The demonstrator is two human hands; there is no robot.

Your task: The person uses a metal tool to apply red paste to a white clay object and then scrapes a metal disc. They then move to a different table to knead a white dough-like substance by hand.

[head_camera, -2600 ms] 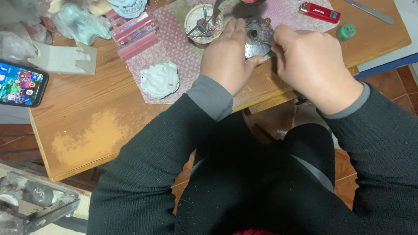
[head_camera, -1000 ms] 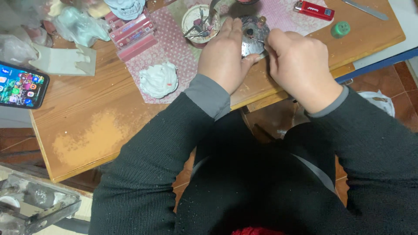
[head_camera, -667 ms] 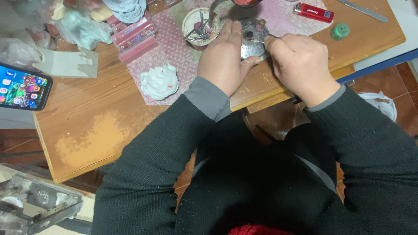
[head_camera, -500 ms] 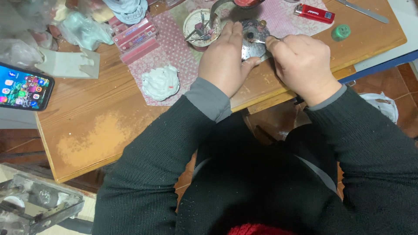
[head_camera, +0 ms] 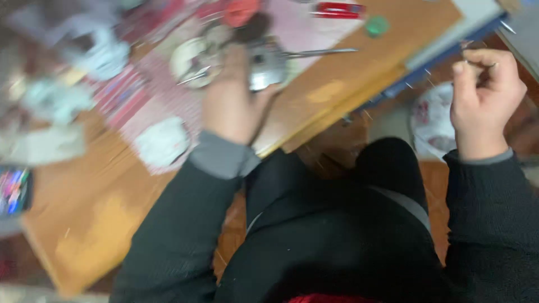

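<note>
The picture is motion-blurred. My left hand point(head_camera: 230, 106) rests on the wooden table point(head_camera: 95, 219) and grips a round grey metal part point(head_camera: 266, 70) that lies on a pink padded mat point(head_camera: 306, 31). Thin metal tweezers point(head_camera: 320, 53) lie on the mat just right of the part. My right hand point(head_camera: 485, 95) is off the table to the right, raised over the floor, with thumb and fingers curled together. I cannot make out anything pinched in it.
A small round dish point(head_camera: 193, 60) with metal bits sits left of the part. A white crumpled lump point(head_camera: 163, 143), a red lighter point(head_camera: 339, 9), a green cap point(head_camera: 376, 26) and a phone point(head_camera: 14, 191) are on the table. A white bag point(head_camera: 429, 120) lies on the floor.
My right hand has left the metal part and swung out to the right, off the table. The tweezers now lie on the mat. My left hand stays on the part. The view shifted.
</note>
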